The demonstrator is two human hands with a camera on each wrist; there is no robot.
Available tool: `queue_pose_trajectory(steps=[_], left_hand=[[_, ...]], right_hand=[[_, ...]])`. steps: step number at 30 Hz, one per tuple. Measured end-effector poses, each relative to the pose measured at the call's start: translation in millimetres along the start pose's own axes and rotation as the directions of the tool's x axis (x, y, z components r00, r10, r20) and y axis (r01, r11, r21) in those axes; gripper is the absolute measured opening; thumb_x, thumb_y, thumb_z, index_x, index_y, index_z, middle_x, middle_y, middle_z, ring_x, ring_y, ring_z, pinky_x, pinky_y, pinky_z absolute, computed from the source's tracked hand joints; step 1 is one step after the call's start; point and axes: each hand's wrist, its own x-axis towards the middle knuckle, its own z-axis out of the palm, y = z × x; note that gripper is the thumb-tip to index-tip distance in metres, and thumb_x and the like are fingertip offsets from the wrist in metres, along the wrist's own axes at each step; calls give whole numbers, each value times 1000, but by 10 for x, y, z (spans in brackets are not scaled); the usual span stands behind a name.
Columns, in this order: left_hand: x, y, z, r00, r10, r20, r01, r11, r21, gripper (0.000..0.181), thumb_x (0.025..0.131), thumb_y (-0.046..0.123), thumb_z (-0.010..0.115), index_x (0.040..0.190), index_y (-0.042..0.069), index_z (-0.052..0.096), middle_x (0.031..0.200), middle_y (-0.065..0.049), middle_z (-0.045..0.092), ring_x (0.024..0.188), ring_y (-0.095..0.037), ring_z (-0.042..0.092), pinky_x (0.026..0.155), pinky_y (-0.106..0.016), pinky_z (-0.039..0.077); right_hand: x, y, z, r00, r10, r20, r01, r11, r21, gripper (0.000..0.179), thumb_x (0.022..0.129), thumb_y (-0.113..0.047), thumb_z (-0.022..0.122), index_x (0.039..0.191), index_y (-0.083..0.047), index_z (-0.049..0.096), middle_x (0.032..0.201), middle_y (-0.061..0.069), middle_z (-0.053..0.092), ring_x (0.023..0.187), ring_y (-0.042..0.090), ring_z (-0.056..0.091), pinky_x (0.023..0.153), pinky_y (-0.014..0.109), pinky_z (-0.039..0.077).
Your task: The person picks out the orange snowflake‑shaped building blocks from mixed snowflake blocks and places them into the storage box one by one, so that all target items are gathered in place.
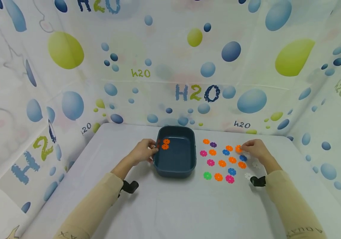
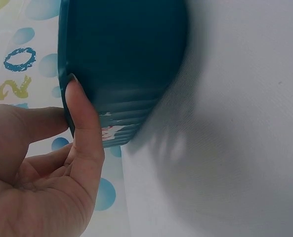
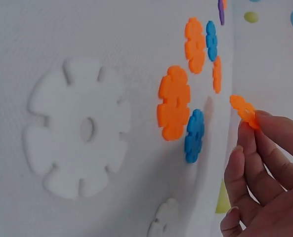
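Note:
A dark teal plastic bin stands on the table, with a couple of orange snowflake discs inside, toward its left side. My left hand pinches the bin's left rim between thumb and fingers; the left wrist view shows the bin's rim between them. Out to the right, my right hand pinches an orange snowflake disc by its edge, held above the table in the right wrist view. Below it lie a blue snowflake disc, an orange one and a large-looking white one.
Several more notched discs spread over the table right of the bin, among them a green disc, a pink disc and a purple disc. A patterned curtain hangs behind the white tabletop.

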Motion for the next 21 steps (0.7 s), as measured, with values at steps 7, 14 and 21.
queue_pose_trajectory(steps=[7, 14, 21], left_hand=[[7, -8, -6, 1000, 11, 2, -11, 1000, -1, 39, 104, 7, 57, 137, -12, 49, 101, -15, 53, 72, -20, 61, 59, -31, 62], [7, -12, -5, 1000, 11, -3, -11, 1000, -2, 40, 104, 6, 57, 138, -12, 48, 102, -15, 53, 71, -19, 62, 58, -31, 62], [-5, -2, 9, 1000, 12, -5, -12, 1000, 6, 39, 104, 6, 57, 137, -12, 49, 100, -15, 53, 70, -19, 62, 58, -30, 62]], right_hand=[[-96, -113, 41, 997, -72, -14, 72, 996, 46, 41, 106, -28, 57, 131, 4, 59, 131, 26, 60, 118, 41, 57, 113, 67, 36], [-228, -256, 129, 987, -159, -1, 157, 974, 162, 39, 106, -23, 58, 129, 8, 59, 123, 25, 65, 110, 36, 67, 95, 33, 59], [-355, -416, 213, 975, -213, 59, 193, 951, 240, 38, 104, -20, 61, 129, 9, 58, 118, 22, 67, 107, 35, 70, 87, 27, 61]])
